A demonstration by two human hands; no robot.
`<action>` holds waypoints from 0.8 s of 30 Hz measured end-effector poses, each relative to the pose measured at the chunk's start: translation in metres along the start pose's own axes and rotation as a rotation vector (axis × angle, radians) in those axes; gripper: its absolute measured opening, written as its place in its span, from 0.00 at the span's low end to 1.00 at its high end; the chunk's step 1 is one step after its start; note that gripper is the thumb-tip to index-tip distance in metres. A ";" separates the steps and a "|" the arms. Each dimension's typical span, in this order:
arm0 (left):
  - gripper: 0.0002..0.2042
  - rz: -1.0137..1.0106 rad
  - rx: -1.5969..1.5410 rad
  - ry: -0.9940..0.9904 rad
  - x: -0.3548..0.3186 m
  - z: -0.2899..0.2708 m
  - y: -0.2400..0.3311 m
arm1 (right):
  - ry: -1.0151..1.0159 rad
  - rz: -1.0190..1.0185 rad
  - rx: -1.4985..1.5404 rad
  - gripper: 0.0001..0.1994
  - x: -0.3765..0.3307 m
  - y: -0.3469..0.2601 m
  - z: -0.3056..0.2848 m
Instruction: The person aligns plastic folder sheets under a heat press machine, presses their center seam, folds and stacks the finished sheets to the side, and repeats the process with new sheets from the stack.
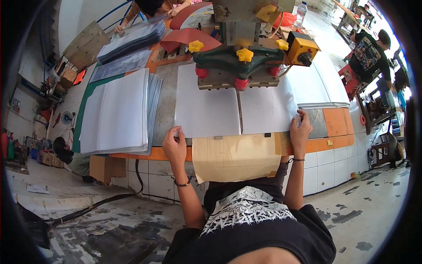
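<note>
A clear plastic folder with white sheets [235, 110] lies flat on the workbench under a press head [237, 66] with yellow and red knobs. My left hand [174, 145] pinches the sheet's near left corner. My right hand [300, 130] holds its near right edge, fingers curled over it. A tan paper sheet [235, 158] hangs over the bench's front edge below the sheet.
A thick stack of similar white sheets [118, 112] sits to the left on a green mat. More stacks [132, 39] lie farther back, where another person's hand [119, 29] rests. A yellow switch box [303, 48] is at right. A person [371, 55] stands far right.
</note>
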State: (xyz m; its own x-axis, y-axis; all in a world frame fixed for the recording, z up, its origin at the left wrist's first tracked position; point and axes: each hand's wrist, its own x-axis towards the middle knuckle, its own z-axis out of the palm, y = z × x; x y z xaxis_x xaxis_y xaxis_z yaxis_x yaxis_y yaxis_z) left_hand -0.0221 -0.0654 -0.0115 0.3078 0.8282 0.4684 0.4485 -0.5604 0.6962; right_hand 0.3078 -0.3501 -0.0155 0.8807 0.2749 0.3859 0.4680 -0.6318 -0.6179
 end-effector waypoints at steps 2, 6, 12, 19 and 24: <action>0.10 0.015 0.027 -0.018 0.000 -0.001 0.002 | 0.011 -0.019 0.014 0.17 0.000 0.002 0.002; 0.18 -0.072 -0.054 0.052 -0.001 0.004 0.001 | 0.015 -0.018 0.058 0.18 0.002 0.008 0.005; 0.18 -0.069 -0.112 0.092 -0.002 -0.002 -0.006 | 0.042 -0.042 0.060 0.17 0.000 0.004 0.003; 0.16 -0.055 -0.083 0.111 -0.007 -0.003 -0.006 | 0.032 -0.024 0.091 0.16 0.000 0.005 0.004; 0.15 -0.064 -0.083 0.105 -0.004 -0.001 -0.003 | 0.054 -0.025 0.116 0.15 0.002 0.002 0.003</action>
State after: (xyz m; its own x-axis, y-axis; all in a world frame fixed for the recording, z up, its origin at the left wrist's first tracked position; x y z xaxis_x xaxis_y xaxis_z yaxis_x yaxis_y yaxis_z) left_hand -0.0257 -0.0666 -0.0144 0.1891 0.8606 0.4728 0.3921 -0.5076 0.7672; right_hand 0.3102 -0.3486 -0.0180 0.8647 0.2483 0.4365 0.4980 -0.5360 -0.6817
